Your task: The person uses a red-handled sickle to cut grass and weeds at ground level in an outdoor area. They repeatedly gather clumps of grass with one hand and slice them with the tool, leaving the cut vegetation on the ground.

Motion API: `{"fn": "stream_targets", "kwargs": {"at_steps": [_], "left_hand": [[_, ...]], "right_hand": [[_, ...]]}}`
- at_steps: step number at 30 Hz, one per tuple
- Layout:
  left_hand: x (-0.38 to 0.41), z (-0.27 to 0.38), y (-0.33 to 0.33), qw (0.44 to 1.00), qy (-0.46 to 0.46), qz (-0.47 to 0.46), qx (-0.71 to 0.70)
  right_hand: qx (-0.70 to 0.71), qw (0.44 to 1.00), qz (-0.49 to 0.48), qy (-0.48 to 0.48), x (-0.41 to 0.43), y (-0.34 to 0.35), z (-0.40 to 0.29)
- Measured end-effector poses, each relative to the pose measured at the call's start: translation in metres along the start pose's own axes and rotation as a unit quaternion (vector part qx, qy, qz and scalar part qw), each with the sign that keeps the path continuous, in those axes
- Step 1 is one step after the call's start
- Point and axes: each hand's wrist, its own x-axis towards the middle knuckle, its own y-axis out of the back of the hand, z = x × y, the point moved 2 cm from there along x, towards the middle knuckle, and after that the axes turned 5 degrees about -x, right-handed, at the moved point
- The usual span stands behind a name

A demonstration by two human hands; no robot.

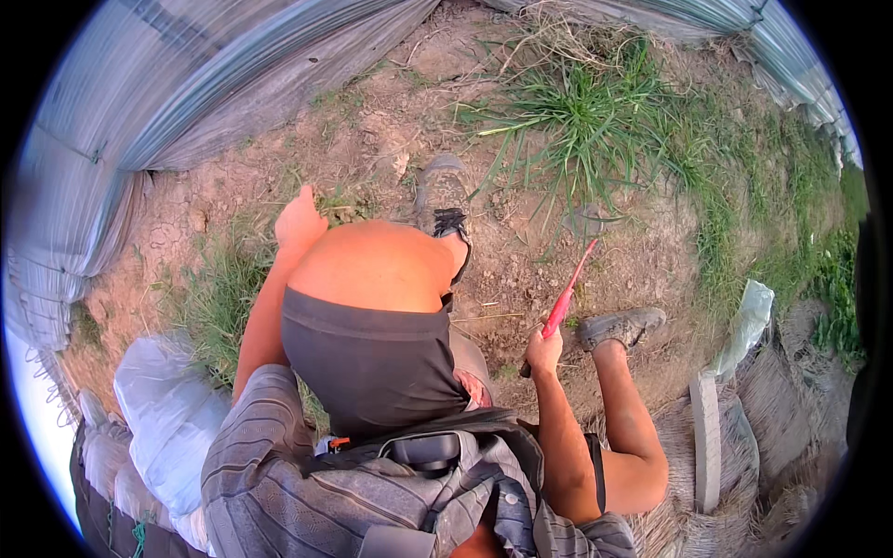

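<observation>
My right hand (543,351) grips a hand tool with a slim red shaft (560,310) and a dark butt end. The shaft points away from me over bare soil. Just beyond its tip a greyish shape (586,220), perhaps the tool's metal blade, blends with the ground. My left hand (301,217) reaches down past my raised knee, close to small weeds (342,204) on the soil. Its fingers are partly hidden, so I cannot tell whether they hold anything. A large green grass clump (582,118) grows ahead, beyond the tool.
Plastic sheeting (209,77) runs along the far and left sides. My shoes (443,185) rest on the soil. White plastic (167,411) lies at left beside grass (234,286). To the right are a pale post (706,439), straw matting (774,404) and a plastic scrap (746,324).
</observation>
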Motion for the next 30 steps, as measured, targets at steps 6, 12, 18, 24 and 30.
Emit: {"fn": "stream_targets", "kwargs": {"at_steps": [6, 12, 18, 24, 30], "left_hand": [[-0.119, -0.196, -0.103, 0.996, -0.047, 0.019, 0.071], [-0.19, -0.245, -0.174, 0.979, -0.091, -0.175, -0.041], [-0.182, -0.162, -0.012, 0.946, -0.253, 0.002, -0.205], [-0.283, -0.069, 0.16, 0.96, -0.214, 0.1, -0.147], [-0.41, 0.01, 0.203, 0.802, -0.495, -0.266, -0.204]], "right_hand": [[-0.039, 0.998, 0.042, 0.025, -0.003, 0.005, -0.002], [-0.039, 0.997, 0.038, 0.048, 0.003, 0.003, -0.009], [0.285, 0.948, -0.137, -0.038, -0.009, 0.007, -0.029], [0.34, 0.929, -0.141, -0.037, -0.022, 0.022, -0.036], [0.33, 0.934, -0.134, -0.034, -0.029, 0.02, -0.024]]}}
